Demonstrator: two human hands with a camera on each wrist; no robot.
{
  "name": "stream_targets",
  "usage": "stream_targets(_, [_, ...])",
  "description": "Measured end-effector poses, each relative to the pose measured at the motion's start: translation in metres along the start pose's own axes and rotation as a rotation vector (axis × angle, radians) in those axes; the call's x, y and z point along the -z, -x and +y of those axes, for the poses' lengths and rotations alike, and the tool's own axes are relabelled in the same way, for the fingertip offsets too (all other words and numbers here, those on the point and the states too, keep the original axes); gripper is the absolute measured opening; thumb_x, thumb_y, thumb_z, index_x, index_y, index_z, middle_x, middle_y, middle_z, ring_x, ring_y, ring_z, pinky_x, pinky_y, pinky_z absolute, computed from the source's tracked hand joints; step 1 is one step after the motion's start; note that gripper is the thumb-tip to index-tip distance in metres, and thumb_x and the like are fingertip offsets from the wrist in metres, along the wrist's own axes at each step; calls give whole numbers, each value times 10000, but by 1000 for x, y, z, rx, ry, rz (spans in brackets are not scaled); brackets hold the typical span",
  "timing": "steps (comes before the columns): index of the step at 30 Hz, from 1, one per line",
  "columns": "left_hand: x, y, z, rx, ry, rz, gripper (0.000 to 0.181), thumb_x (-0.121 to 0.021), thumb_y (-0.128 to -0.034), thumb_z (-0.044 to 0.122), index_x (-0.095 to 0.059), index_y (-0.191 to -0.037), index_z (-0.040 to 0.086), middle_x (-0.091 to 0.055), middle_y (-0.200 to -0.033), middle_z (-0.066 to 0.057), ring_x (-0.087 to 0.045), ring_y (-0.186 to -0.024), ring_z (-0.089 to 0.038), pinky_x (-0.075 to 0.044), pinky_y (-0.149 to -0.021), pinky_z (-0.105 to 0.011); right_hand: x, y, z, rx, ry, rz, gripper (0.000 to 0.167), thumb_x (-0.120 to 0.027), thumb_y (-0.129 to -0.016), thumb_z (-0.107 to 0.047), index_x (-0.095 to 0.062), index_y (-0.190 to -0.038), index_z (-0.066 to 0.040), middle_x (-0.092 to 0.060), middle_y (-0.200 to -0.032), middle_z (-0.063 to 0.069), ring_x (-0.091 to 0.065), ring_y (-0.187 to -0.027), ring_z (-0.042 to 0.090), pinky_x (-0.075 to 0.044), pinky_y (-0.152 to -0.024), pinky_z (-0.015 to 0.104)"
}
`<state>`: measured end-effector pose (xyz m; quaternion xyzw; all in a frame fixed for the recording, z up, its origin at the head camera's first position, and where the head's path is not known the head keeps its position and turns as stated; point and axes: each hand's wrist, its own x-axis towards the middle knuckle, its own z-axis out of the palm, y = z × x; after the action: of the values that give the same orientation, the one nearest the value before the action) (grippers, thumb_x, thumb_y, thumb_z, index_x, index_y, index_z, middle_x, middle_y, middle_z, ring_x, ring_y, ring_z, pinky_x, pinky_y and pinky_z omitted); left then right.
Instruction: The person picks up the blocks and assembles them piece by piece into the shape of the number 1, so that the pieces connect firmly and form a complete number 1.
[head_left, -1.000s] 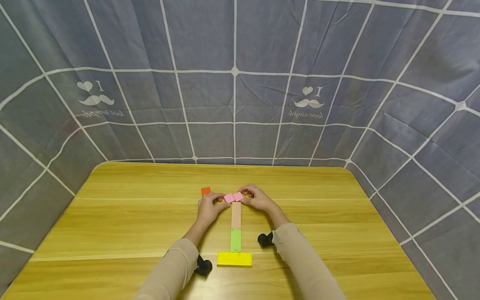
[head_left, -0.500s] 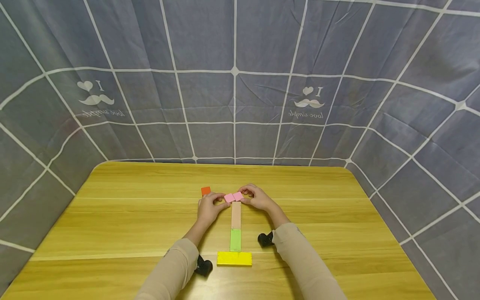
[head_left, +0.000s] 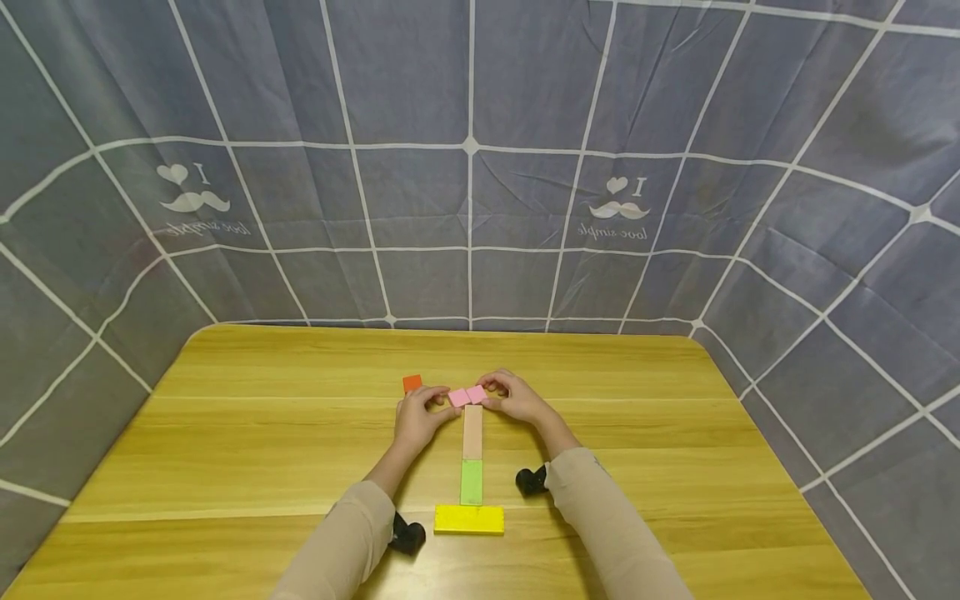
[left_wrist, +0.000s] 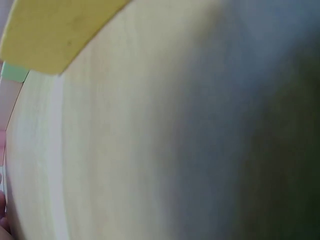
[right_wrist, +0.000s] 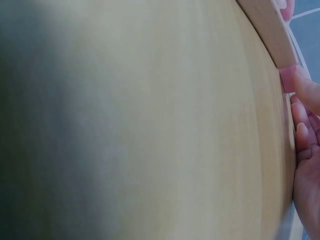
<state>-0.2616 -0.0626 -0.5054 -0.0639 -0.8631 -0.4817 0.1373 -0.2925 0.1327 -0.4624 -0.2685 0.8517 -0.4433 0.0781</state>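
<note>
Two small pink blocks lie side by side, slightly askew, at the far end of a row. My left hand (head_left: 416,417) pinches the left pink block (head_left: 458,398) between thumb and fingers. On the other side, my right hand (head_left: 519,398) holds the right pink block (head_left: 477,393); its thumb presses the pink block (right_wrist: 287,79) in the right wrist view. Just below the pair runs a long beige block (head_left: 472,432), followed by a green block (head_left: 471,482). Across the near end lies a wide yellow block (head_left: 468,520), also large in the left wrist view.
An orange-red block (head_left: 412,383) sits beyond my left hand, partly hidden by it. Black wrist devices (head_left: 407,535) stick out from both sleeves. The wooden table (head_left: 645,400) ends at a grey curtain (head_left: 420,200) with white lines.
</note>
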Motion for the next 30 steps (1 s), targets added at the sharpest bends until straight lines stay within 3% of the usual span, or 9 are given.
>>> stream_targets(5, [1,1,-1,-25,183,33,385,-799,-670,77,-664,-1012,-40,-590,-806,-140,-522,-773,-253,-439,-743,-340,0,1,1,3,-1,5,290,-619,-816,30,-556,-1088,112,-522,-1002,264,-484,-930,376,-394,-818,438])
stream_targets(8, [2,1,-3,-48,232,66,383,-791,-672,41,-657,-1019,-49,-584,-820,-159,-517,-784,-266,-435,-723,-328,0,1,1,-1,-6,9,290,-620,-813,35,-558,-1086,112,-524,-996,263,-485,-926,376,-396,-815,432])
stream_targets(13, [7,-2,-6,-59,230,117,377,-789,-674,36,-659,-1019,-41,-578,-877,-191,-490,-842,-303,-408,-737,-376,-1,1,0,-15,-10,12,284,-622,-811,36,-562,-1080,104,-528,-983,251,-483,-914,364,-400,-810,411])
stream_targets(22, [29,-13,-17,-14,196,159,384,-783,-680,23,-651,-1034,-43,-600,-974,-180,-479,-944,-310,-405,-821,-424,-1,1,0,-14,-8,11,288,-613,-811,43,-557,-1086,107,-527,-994,261,-478,-915,368,-394,-809,417])
stream_targets(26, [37,-16,-24,-13,155,165,410,-792,-668,29,-648,-1046,-38,-606,-947,-178,-487,-912,-308,-408,-775,-400,-2,-1,6,-4,-10,9,285,-618,-807,39,-555,-1075,111,-526,-982,255,-476,-902,370,-399,-798,401])
stream_targets(30, [43,-18,-31,20,110,155,441,-798,-666,50,-640,-1072,-20,-599,-948,-180,-482,-910,-311,-380,-786,-398,-8,-8,26,-3,13,27,285,-639,-810,0,-574,-1079,69,-542,-971,195,-483,-888,309,-395,-780,347])
